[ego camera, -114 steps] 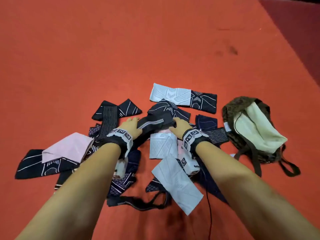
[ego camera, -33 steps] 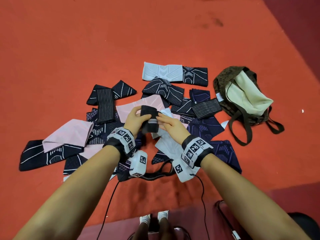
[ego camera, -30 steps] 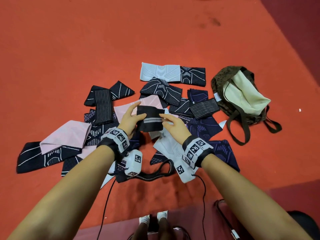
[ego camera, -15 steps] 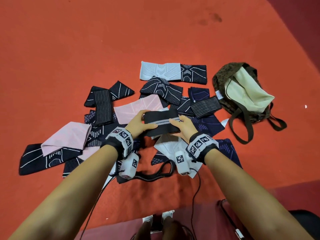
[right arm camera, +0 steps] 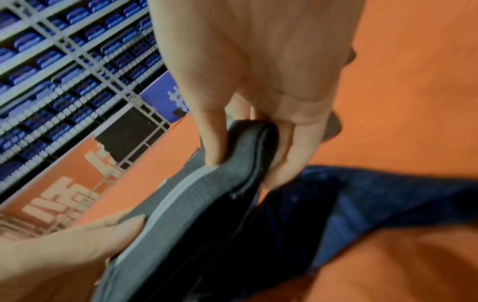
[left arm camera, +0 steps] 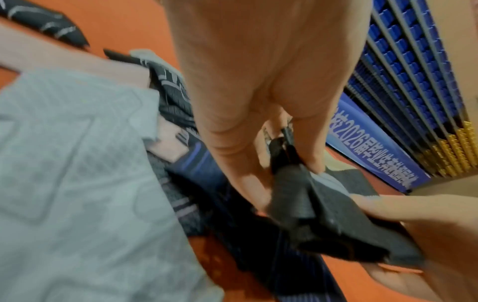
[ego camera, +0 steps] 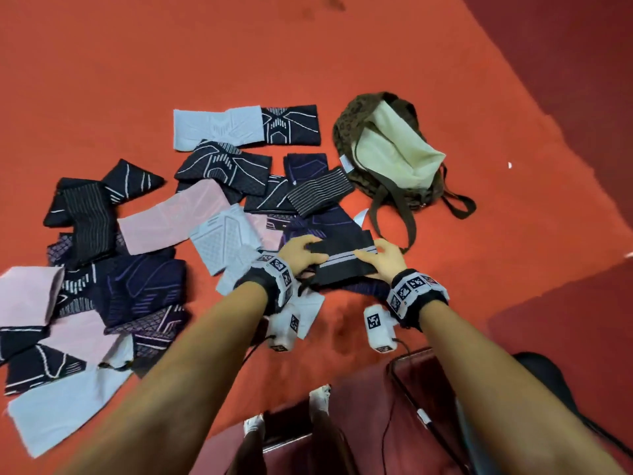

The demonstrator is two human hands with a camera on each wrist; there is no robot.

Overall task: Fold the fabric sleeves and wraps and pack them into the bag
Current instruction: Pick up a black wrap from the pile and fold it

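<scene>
Both hands grasp one black wrap (ego camera: 344, 260) with a grey stripe: left hand (ego camera: 301, 257) at one end, right hand (ego camera: 385, 260) at the other, above the pile near the bag (ego camera: 346, 132). A blue banner (left arm camera: 383, 155) reads "2026".

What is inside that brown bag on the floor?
The brown bag lies open on the orange floor, showing only its pale cream lining. No folded fabric shows at the mouth; deeper inside, the lining's folds hide whatever may be there.
</scene>
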